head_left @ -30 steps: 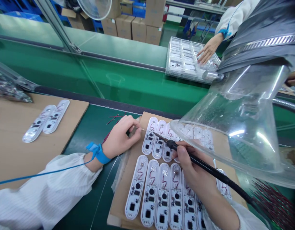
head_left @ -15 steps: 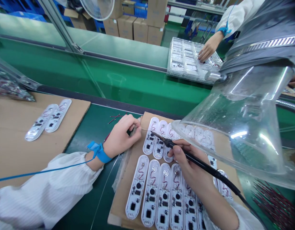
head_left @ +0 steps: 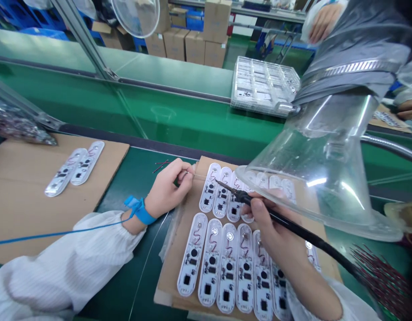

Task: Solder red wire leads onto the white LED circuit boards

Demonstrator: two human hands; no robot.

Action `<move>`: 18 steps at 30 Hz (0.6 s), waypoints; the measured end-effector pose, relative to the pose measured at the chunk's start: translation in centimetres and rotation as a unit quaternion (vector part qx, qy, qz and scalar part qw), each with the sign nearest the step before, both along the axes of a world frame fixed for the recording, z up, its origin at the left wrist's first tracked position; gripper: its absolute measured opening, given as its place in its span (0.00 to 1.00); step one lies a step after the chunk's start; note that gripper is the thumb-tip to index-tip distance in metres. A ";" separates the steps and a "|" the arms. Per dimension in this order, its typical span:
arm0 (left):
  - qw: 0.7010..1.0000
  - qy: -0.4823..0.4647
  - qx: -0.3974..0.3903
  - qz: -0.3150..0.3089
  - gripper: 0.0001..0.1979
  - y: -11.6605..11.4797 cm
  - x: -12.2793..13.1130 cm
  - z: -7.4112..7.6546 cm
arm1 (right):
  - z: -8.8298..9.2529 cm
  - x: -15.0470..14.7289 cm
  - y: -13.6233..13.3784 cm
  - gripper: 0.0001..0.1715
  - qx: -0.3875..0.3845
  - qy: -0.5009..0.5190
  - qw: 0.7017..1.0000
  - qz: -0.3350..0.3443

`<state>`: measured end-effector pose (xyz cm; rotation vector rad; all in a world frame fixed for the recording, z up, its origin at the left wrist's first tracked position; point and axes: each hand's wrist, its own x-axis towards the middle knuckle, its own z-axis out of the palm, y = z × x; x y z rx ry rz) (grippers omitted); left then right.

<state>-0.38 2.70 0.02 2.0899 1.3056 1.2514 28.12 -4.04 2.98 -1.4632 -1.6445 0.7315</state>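
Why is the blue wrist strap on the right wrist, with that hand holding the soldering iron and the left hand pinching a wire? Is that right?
No: the head view shows the blue wrist strap on the left wrist, not the right. The right hand holds the soldering iron, and the left hand pinches a wire.

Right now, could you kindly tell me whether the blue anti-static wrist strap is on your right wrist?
No, the blue anti-static wrist strap sits on the wrist of the left hand; the right hand shows none.
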 end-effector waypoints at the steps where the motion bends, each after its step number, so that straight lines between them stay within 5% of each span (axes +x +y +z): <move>1: 1.000 -0.010 -0.015 -0.010 0.06 0.0 -0.1 0.1 | 0.7 0.3 -0.4 0.16 0.003 -0.001 1.000 -0.004; 6: 0.988 -0.011 -0.053 -0.143 0.04 -0.9 -1.4 0.7 | 2.7 1.2 -3.8 0.15 0.024 0.013 0.999 -0.029; 11: 0.984 -0.039 -0.060 -0.165 0.09 -2.2 -2.7 0.5 | 0.5 -0.2 -6.8 0.08 -0.007 0.074 0.997 -0.026; 18: 0.977 -0.027 -0.083 -0.193 0.07 -2.2 -2.2 0.3 | -2.0 -1.3 -7.1 0.08 -0.029 0.058 0.998 -0.019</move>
